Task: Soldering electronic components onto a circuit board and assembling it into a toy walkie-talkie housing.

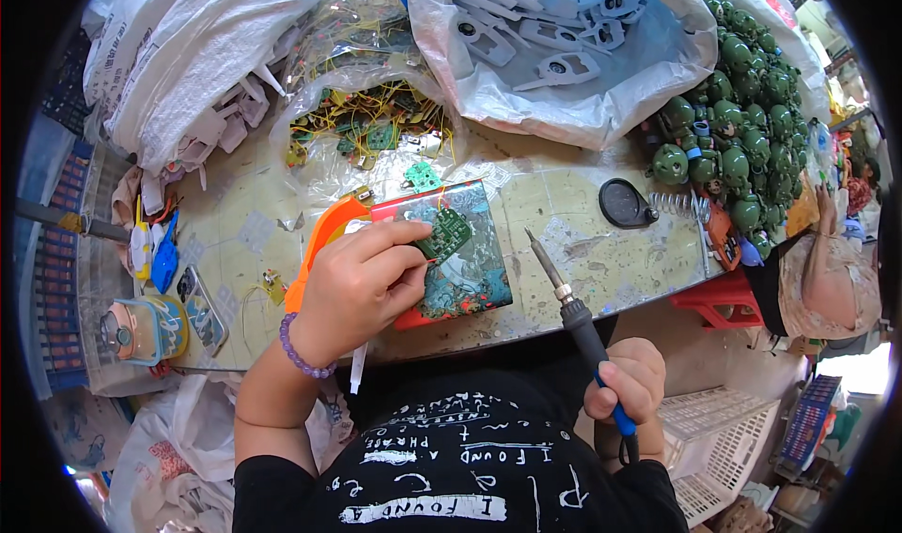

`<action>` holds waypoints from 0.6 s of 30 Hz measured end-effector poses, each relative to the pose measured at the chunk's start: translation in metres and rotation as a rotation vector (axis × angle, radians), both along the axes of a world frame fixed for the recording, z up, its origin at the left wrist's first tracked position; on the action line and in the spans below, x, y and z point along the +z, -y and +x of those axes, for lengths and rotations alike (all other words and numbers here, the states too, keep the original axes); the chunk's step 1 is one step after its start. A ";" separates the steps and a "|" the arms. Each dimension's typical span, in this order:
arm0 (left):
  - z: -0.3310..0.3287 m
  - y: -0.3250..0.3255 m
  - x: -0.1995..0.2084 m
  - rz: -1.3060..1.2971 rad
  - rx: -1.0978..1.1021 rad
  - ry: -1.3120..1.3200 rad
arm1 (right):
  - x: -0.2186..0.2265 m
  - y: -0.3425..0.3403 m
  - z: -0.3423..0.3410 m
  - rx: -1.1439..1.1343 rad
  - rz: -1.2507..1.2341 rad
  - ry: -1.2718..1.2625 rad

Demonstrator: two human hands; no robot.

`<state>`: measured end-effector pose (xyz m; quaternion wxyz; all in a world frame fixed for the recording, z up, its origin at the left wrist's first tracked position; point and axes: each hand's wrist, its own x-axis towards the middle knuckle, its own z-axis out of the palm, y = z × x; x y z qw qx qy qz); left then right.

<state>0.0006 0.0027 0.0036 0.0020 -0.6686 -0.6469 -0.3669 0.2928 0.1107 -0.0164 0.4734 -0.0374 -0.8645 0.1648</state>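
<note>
My left hand (362,275) pinches the edge of a small green circuit board (447,236), holding it over a worn red-edged box (481,284). A second green circuit board (422,177) lies just beyond the box. In my right hand (628,383) is a soldering iron (584,331) with a blue and black handle. Its metal tip points up and left, apart from the board. Partly hidden behind my left hand is a curved orange plastic piece (329,232). A thin white strip (358,369) sticks out below my left wrist.
Bags of wired boards (376,124) and pale plastic parts (564,26) line the back. Several green round figures (738,139) are piled right, near a black oval piece (625,203) and a spring (676,204). A phone (202,308) and cup (150,331) are left; another person's arm (832,289) is far right.
</note>
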 end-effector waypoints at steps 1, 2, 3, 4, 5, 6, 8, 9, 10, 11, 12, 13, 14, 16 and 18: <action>0.000 0.000 0.000 -0.001 -0.004 -0.009 | -0.001 0.001 0.000 0.002 -0.001 -0.010; 0.000 0.001 0.001 -0.004 -0.007 -0.014 | -0.001 0.001 0.000 0.004 -0.005 -0.025; 0.000 0.000 0.000 -0.001 -0.008 -0.016 | -0.001 0.002 0.000 0.056 -0.014 -0.018; 0.000 0.000 0.000 0.001 -0.008 -0.015 | -0.001 0.002 -0.001 0.107 -0.025 -0.016; 0.001 0.000 0.000 0.002 -0.007 -0.012 | -0.001 0.003 -0.003 0.158 -0.036 -0.015; 0.001 0.000 0.000 0.002 -0.005 -0.013 | -0.001 0.004 -0.006 0.189 -0.030 -0.003; 0.002 0.000 0.001 0.003 0.002 -0.011 | -0.003 0.007 -0.014 0.254 -0.019 0.020; 0.002 0.000 0.001 0.001 0.004 -0.017 | -0.003 0.008 -0.017 0.261 -0.019 0.035; 0.003 0.000 0.000 0.003 0.007 -0.024 | -0.003 0.009 -0.020 0.267 -0.016 0.033; 0.003 0.000 0.000 0.004 0.009 -0.025 | -0.003 0.010 -0.023 0.274 -0.013 0.038; 0.003 0.000 0.000 0.000 0.011 -0.035 | -0.003 0.010 -0.025 0.278 -0.009 0.050; 0.003 0.000 0.000 -0.003 0.014 -0.041 | -0.003 0.011 -0.027 0.273 -0.003 0.052; 0.003 0.000 0.000 -0.006 0.016 -0.043 | -0.003 0.011 -0.029 0.278 0.003 0.048; 0.003 0.000 0.000 -0.006 0.018 -0.042 | -0.004 0.011 -0.033 0.277 0.019 0.046; 0.003 0.000 0.000 -0.005 0.017 -0.042 | -0.004 0.010 -0.035 0.284 0.020 0.042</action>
